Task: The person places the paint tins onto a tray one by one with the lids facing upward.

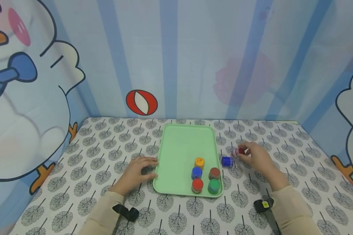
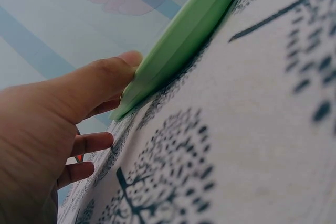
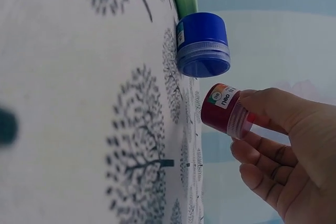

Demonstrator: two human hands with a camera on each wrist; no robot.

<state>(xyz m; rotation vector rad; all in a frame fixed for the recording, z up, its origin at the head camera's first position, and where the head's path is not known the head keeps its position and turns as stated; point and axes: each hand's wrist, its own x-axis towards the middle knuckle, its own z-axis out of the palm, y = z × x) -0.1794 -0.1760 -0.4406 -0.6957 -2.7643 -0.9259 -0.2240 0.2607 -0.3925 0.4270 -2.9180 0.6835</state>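
Note:
My right hand pinches a small dark red paint jar by its clear-lidded end, between thumb and fingers. The jar is tilted, its label showing in the right wrist view. Close by, a blue paint jar lies on its side on the cloth, just off the right edge of the green tray. At the tray's left edge, my left hand touches the rim with its thumb and fingertips, fingers relaxed and spread. In the left wrist view the thumb lies against the rim.
In the tray's near right part stand an orange jar, a blue jar, a red jar, a brownish-red jar and a green jar. A tree-patterned cloth covers the table; a printed curtain hangs behind.

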